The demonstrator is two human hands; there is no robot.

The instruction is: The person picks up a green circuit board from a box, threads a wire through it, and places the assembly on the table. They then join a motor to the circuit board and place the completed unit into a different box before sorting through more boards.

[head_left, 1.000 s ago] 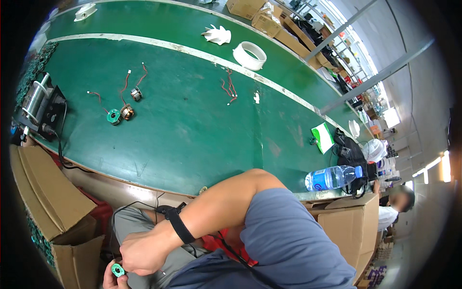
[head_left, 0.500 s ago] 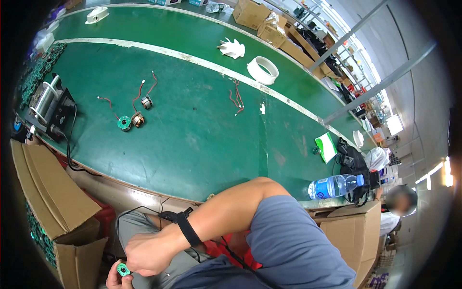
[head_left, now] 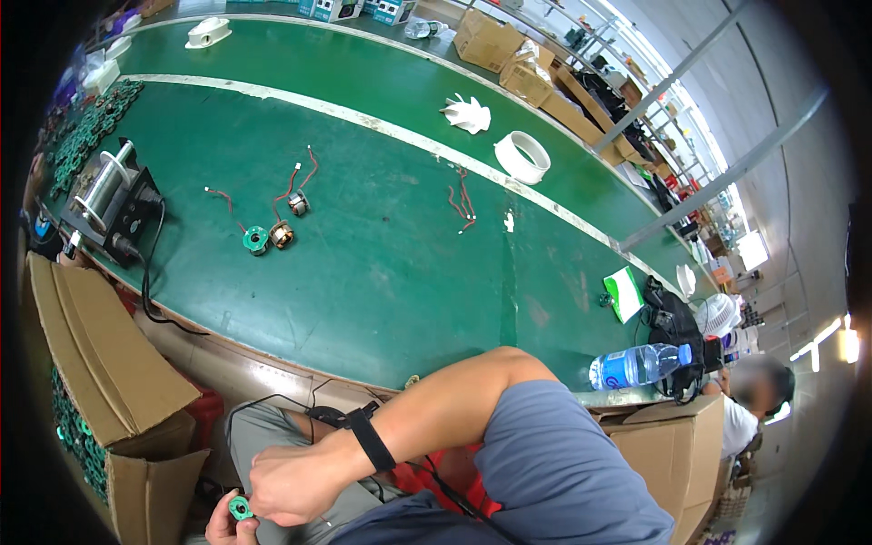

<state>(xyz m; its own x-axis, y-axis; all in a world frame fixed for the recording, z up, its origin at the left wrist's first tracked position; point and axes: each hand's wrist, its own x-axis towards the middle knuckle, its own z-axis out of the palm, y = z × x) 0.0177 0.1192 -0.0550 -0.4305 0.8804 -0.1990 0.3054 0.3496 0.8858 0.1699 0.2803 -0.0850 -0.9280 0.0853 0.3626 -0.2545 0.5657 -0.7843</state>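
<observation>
Both hands, left hand (head_left: 222, 525) and right hand (head_left: 291, 481), pinch one green ring part (head_left: 240, 507) with fingers clamped; three small motor parts (head_left: 272, 232) lie on the counter (head_left: 381, 272)

A broad bare stretch of the green counter (head_left: 391, 272) is left open between the wound coils (head_left: 272, 234) at the left and the water bottle (head_left: 640, 365) at the right edge. The left end is blocked by a black winding machine (head_left: 109, 195), its cable trailing over the counter edge. Below the counter, the lap space is hemmed in by an open cardboard box (head_left: 109, 381) on the left and another cardboard box (head_left: 672, 454) on the right.
</observation>
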